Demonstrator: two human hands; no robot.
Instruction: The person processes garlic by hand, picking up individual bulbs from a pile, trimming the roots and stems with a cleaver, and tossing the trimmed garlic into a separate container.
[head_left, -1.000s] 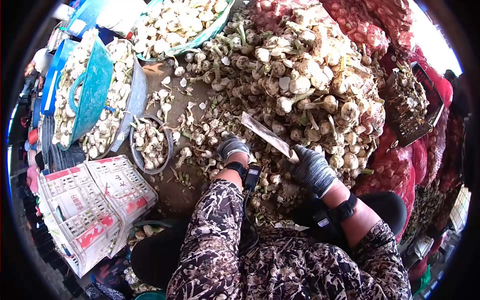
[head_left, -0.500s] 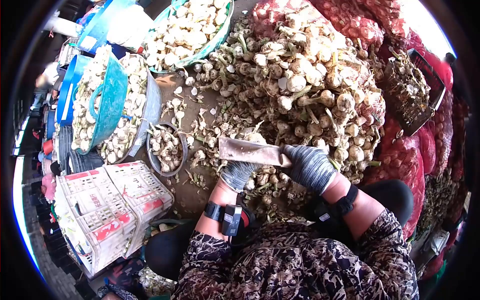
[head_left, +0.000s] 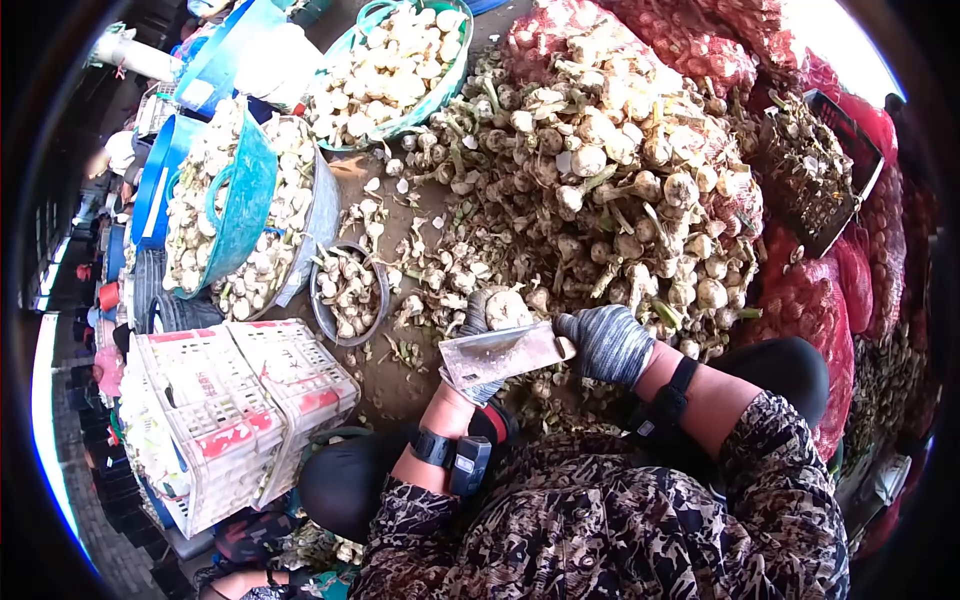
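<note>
My right hand (head_left: 610, 344), in a grey knitted glove, grips the handle of a cleaver (head_left: 498, 354). The broad, dull blade points left and lies across the front of my left hand (head_left: 475, 317). That hand, gloved alike, is closed around a pale garlic bulb (head_left: 508, 310), which shows just above the blade. Part of the left palm and fingers is hidden behind the metal. Beyond both hands rises a large heap of untrimmed garlic (head_left: 600, 200) with stems and roots on.
At left stand a small bucket of garlic (head_left: 383, 312), a white crate (head_left: 240, 375), a tilted teal tub (head_left: 242, 205) and a grey tub (head_left: 318, 225). A green basin (head_left: 465, 62) of bulbs is at the back. Red mesh sacks (head_left: 800, 330) and a black crate (head_left: 835, 240) line the right.
The cleaver's blade has come down and tilted, its left end lower. The garlic bulb and left fingers now show above it. The whole view has shifted slightly.
</note>
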